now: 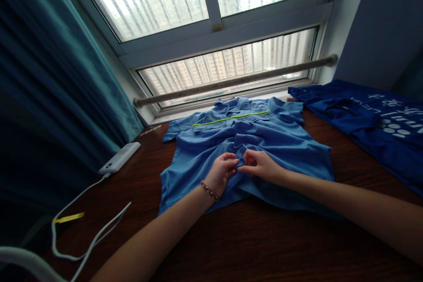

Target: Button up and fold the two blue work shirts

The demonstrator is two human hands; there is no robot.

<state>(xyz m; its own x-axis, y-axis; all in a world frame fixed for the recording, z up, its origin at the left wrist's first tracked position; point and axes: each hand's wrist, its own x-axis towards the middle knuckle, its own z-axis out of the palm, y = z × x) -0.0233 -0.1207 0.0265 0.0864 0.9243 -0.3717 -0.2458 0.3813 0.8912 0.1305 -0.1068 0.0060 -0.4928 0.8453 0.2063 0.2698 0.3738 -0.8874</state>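
Note:
A light blue short-sleeved shirt (205, 150) with a yellow-green stripe across the chest lies spread on the dark wooden table, its collar toward the window. My left hand (224, 171), with a braided bracelet at the wrist, pinches the shirt's front placket near the lower middle. Close beside it, my right hand (259, 164) has its fingers curled and pinched on the same strip of cloth. The fabric is lifted and creased between both hands. Any button there is too small or hidden to make out.
A white power bank (119, 158) with a white cable (79, 257) and a yellow tag (70, 218) lies at the left by the teal curtain (62, 70). A dark blue printed cloth bag or garment (370, 119) is at the right. Behind the table runs a metal rail (238, 81) before the window.

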